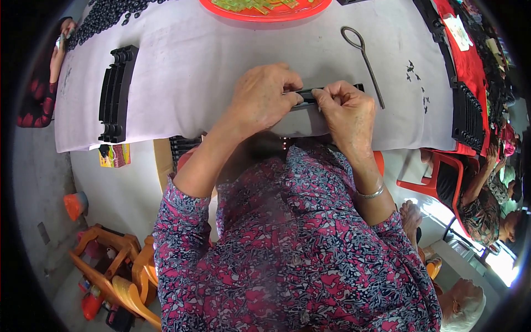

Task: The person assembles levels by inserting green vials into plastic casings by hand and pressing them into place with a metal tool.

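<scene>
Both hands meet over a long black plastic strip (358,87) near the front edge of the cloth-covered table (182,72). My left hand (264,97) is closed on the strip, its thumb and fingertips gripping near its left end. My right hand (349,110) is closed in a pinch at the strip's right half, thumb and forefinger pressed together at its upper side. Whatever small piece may lie between those fingertips is too small to make out. Right of my hands lies a dark metal rod (370,66) with a looped end.
At the far edge sits a red tray (265,16) of yellow-green pieces. Black round parts (105,19) are heaped far left, near another person's hands (63,39). Black ribbed strips (117,94) lie at left, others (467,116) at right. Small black bits (423,91) dot the cloth.
</scene>
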Demonstrator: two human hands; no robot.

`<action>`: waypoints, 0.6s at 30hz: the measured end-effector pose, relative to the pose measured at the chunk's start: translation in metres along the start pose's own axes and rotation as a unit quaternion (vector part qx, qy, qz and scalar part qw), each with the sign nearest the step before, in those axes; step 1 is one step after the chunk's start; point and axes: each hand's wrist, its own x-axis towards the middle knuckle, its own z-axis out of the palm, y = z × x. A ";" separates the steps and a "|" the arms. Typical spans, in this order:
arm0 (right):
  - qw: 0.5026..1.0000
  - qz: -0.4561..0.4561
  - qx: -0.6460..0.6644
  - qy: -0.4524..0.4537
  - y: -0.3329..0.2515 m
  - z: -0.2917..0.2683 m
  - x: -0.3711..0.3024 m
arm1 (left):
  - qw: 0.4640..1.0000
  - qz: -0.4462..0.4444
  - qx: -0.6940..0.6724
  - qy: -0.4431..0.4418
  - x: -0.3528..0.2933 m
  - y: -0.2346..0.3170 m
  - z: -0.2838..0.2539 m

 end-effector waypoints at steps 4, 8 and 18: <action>1.000 -0.022 -0.019 0.003 -0.004 0.003 0.002 | 1.000 0.028 -0.012 0.007 -0.001 -0.004 0.002; 1.000 -0.003 -0.017 -0.004 -0.006 0.002 0.005 | 0.998 0.060 -0.002 0.003 -0.002 -0.009 0.002; 0.999 -0.038 -0.014 0.026 -0.002 0.007 -0.001 | 0.994 0.078 -0.059 -0.037 -0.008 -0.017 -0.007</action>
